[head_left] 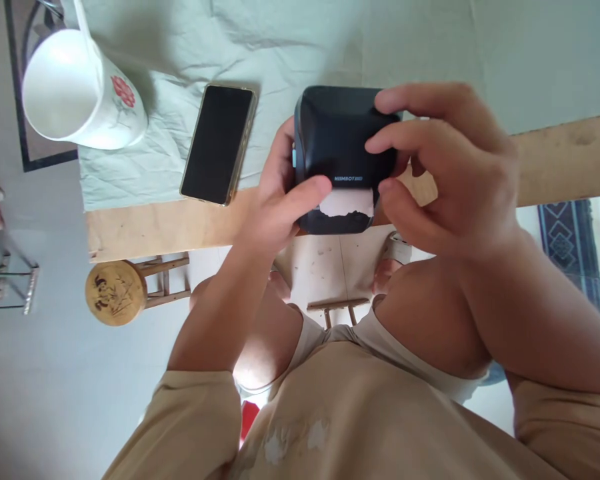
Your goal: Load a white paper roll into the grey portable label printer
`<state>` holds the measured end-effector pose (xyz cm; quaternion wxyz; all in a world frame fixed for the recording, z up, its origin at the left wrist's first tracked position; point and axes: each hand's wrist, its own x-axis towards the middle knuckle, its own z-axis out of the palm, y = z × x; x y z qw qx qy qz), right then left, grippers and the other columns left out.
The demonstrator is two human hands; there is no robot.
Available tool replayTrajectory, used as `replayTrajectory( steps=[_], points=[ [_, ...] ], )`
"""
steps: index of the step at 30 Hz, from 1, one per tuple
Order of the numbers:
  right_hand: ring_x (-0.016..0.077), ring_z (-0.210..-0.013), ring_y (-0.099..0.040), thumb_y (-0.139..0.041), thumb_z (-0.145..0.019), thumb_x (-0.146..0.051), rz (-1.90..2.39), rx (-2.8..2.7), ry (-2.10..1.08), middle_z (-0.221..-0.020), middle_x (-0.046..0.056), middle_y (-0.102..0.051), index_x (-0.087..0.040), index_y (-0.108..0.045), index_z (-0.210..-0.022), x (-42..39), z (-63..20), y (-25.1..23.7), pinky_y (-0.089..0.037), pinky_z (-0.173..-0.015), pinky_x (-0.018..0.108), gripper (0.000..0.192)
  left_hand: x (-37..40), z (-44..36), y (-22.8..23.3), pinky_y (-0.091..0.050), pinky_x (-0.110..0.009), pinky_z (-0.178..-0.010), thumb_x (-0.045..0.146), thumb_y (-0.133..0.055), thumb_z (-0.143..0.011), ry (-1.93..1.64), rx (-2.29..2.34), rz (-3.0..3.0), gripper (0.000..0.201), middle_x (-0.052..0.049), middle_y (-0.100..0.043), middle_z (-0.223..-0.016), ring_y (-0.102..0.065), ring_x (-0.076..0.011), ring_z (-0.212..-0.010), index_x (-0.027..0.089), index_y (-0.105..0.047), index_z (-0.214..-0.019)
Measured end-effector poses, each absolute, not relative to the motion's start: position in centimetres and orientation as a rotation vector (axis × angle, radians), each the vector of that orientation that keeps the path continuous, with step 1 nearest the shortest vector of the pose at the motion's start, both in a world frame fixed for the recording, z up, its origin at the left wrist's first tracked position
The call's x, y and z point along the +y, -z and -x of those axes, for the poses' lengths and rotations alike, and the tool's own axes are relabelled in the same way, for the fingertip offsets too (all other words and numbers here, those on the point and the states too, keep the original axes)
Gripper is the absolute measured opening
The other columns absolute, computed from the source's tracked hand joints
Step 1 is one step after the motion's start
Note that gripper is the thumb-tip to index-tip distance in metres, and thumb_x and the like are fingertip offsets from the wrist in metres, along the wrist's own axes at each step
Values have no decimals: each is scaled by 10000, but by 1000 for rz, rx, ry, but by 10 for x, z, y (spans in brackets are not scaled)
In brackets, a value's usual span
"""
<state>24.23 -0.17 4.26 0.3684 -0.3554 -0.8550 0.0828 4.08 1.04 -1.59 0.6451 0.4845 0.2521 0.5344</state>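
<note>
While both hands grip the black label printer [337, 143], left fingers [305, 193] and right fingers [405, 200] flank the torn paper strip [345, 203]; pulling it free likely needs a pinch.

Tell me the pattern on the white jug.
A red flower with faint green leaves on the white jug, seen in the head view.

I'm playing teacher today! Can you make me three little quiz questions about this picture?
1. True or false: both hands hold the dark label printer.
2. What lies just left of the printer on the green cloth? A) spoon B) phone C) book
3. Fill in: a torn white ____ sticks out of the printer's slot.

Key: 1 true: the left hand and right hand grip it. 2 B. 3 paper.
</note>
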Motion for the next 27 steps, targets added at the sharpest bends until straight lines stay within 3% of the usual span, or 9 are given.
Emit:
replayTrajectory(
  steps=[4,7,9,11,13,15,20,24,27],
  points=[
    [70,-775,-596,-563,-870,-290,967,-2124,-300,-1338,84,-526,-205,-513,-1182,-3,-236,-41,-538,-638,260,327,1,-46,3,-489,-266,-646,451,-677,-787,-1219,666,-1080,389,-22,-585,-917,-631,-145,-787,278,-564,-1117],
    [111,-897,-621,-547,-884,-371,1042,-2110,-401,-1381,82,-490,-229,-434,-1295,-2,-233,-40,-531,-589,230,449,-3,-47,-6,-512,-259,-687,393,-713,-770,-1199,717,-1075,389,-12,-615,-932,-655,-151,-841,269,-590,-1117],
    [158,-1023,-625,-533,-891,-409,1062,-2127,-408,-1357,87,-514,-225,-431,-1295,0,-231,-40,-577,-680,259,455,-3,-46,-7,-530,-259,-693,402,-716,-762,-1193,730,-1068,425,-8,-631,-960,-663,-155,-861,275,-588,-1146],
    [195,-1157,-588,-533,-892,-426,1062,-2138,-371,-1318,89,-547,-222,-449,-1270,1,-229,-41,-590,-877,339,438,-1,-46,-6,-539,-256,-675,397,-720,-753,-1189,739,-1070,425,-6,-637,-949,-666,-157,-849,277,-595,-1140],
    [204,-1254,-536,-535,-894,-426,1055,-2131,-354,-1301,87,-559,-231,-453,-1257,1,-227,-41,-531,-1043,397,420,2,-45,-3,-534,-251,-657,392,-721,-748,-1200,742,-1080,399,-7,-637,-925,-664,-158,-838,271,-609,-1112],
    [196,-1312,-495,-528,-901,-414,1085,-2112,-389,-1336,83,-531,-250,-439,-1266,-1,-225,-41,-485,-1112,409,410,4,-44,0,-515,-242,-639,392,-723,-742,-1218,730,-1092,398,-10,-633,-912,-656,-152,-828,265,-617,-1104],
    [204,-1345,-474,-504,-910,-422,1172,-2076,-498,-1438,76,-437,-264,-408,-1310,-5,-223,-37,-525,-1056,397,440,6,-40,5,-510,-263,-705,399,-694,-768,-1208,713,-1116,414,-24,-653,-979,-653,-163,-911,255,-610,-1146],
    [197,-1358,-462,-520,-903,-386,1161,-2063,-484,-1458,60,-427,-248,-425,-1324,-4,-226,-35,-548,-1020,372,454,8,-42,0,-514,-359,-927,641,-626,-732,-1202,676,-1075,588,-53,-663,-1138,-566,-263,-1220,254,-590,-1173],
    [184,-1312,-503,-535,-898,-360,1201,-2045,-432,-1457,46,-441,-257,-448,-1328,-2,-229,-35,-580,-940,340,450,9,-46,-4,-492,-396,-994,720,-466,-793,-1138,770,-1017,598,-58,-640,-1231,-516,-257,-1305,273,-570,-1175]
  ],
)
